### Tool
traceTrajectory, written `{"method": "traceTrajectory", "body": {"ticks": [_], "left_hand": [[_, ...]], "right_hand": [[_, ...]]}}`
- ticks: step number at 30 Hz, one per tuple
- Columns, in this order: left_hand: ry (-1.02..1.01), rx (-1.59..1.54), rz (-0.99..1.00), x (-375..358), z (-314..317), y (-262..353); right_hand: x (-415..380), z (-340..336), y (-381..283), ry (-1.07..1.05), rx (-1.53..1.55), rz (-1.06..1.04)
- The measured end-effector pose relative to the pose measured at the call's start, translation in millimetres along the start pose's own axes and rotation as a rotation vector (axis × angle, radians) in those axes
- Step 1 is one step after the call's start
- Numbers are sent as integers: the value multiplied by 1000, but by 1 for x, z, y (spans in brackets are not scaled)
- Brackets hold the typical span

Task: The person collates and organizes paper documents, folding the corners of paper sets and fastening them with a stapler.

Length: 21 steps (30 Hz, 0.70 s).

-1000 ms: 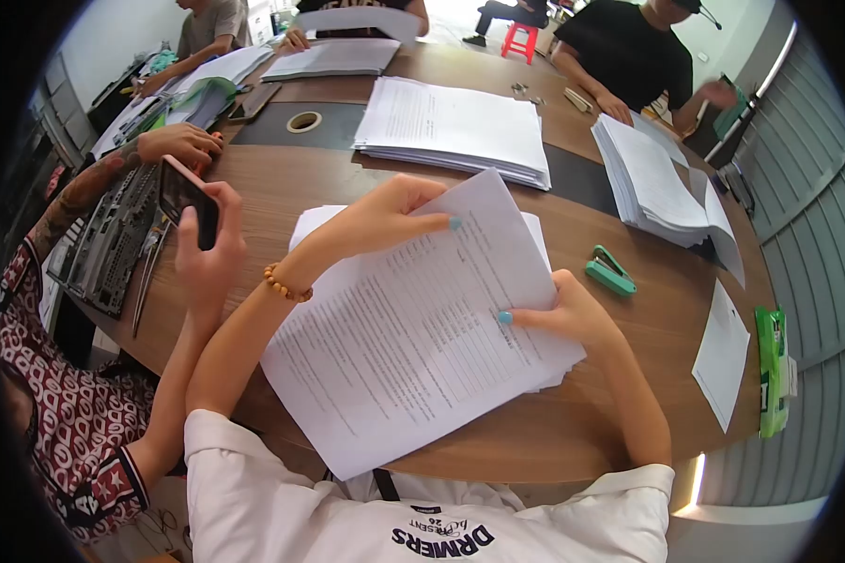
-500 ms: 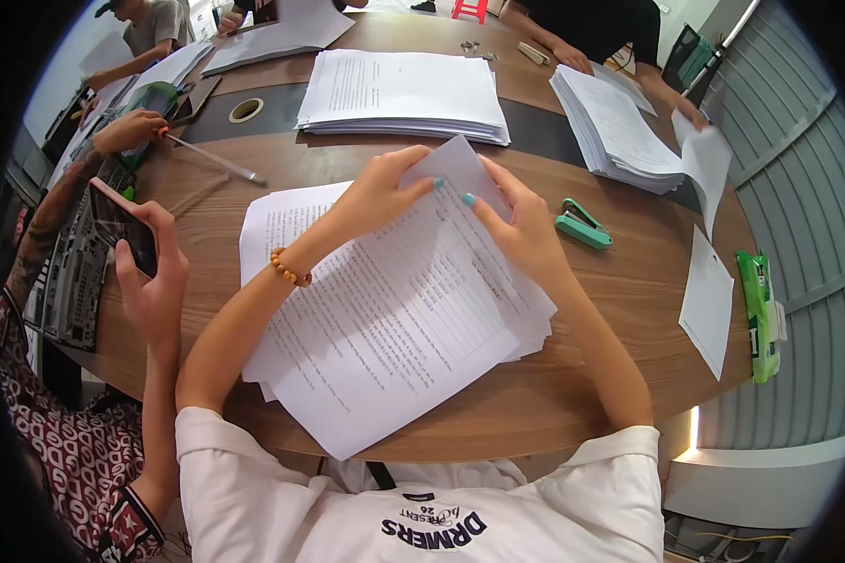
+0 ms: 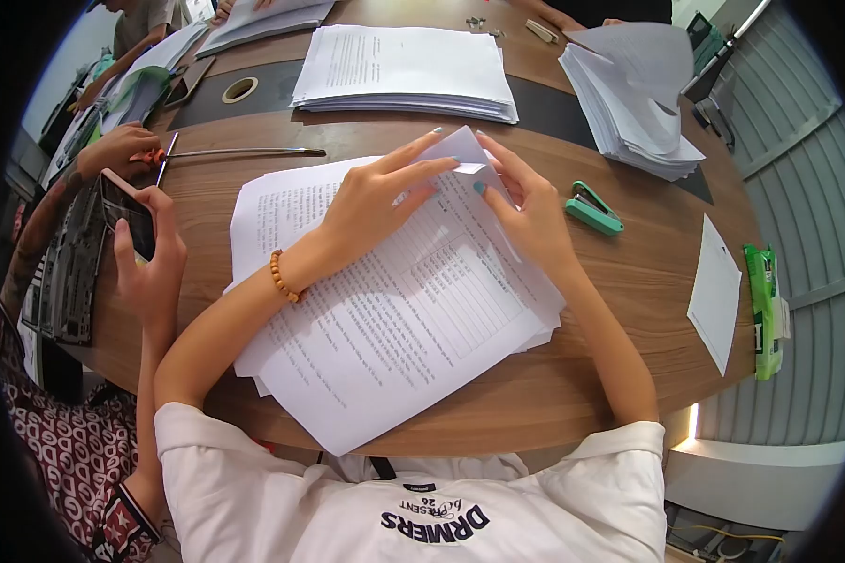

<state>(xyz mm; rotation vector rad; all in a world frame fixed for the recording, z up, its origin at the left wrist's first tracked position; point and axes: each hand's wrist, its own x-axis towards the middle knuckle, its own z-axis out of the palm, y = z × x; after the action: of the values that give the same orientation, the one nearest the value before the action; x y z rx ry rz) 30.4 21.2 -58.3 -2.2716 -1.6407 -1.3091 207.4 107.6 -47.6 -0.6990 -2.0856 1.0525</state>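
A printed sheet of paper (image 3: 376, 347) lies turned at an angle on a loose pile of printed pages (image 3: 282, 211) in front of me. At its far corner a small flap (image 3: 470, 173) is bent up. My left hand (image 3: 385, 192) rests over this corner, fingers stretched out, the index fingertip touching the flap and the thumb apart from it. My right hand (image 3: 530, 206) grips the right edge near the corner, its thumb on top. Just right of that hand is a green stapler (image 3: 593, 208). The paper hides what lies beneath the corner.
A thick paper stack (image 3: 404, 75) stands ahead; another stack (image 3: 629, 122) is at far right. A tape roll (image 3: 240, 90), a loose sheet (image 3: 714, 296) and a green packet (image 3: 763, 310) lie around. At left, one person's hand holds a phone (image 3: 130, 216), another's a screwdriver (image 3: 244, 152).
My left fingers have stretched forward over the corner, and a bent flap now shows there. At left the screwdriver has swung level. A page on the far right stack has been lifted over.
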Motion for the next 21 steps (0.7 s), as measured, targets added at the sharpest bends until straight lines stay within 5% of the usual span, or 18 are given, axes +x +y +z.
{"method": "traceTrajectory", "body": {"ticks": [6, 8, 12, 21], "left_hand": [[118, -122, -36, 7, -5, 3], [111, -327, -244, 10, -4, 1], [108, -398, -305, 13, -4, -1], [104, -120, -67, 7, -3, -5]], "right_hand": [[-2, -1, -4, 23, 202, 10], [-2, -4, -3, 1, 213, 37], [-1, -6, -15, 27, 277, 85], [12, -18, -12, -78, 245, 125]]}}
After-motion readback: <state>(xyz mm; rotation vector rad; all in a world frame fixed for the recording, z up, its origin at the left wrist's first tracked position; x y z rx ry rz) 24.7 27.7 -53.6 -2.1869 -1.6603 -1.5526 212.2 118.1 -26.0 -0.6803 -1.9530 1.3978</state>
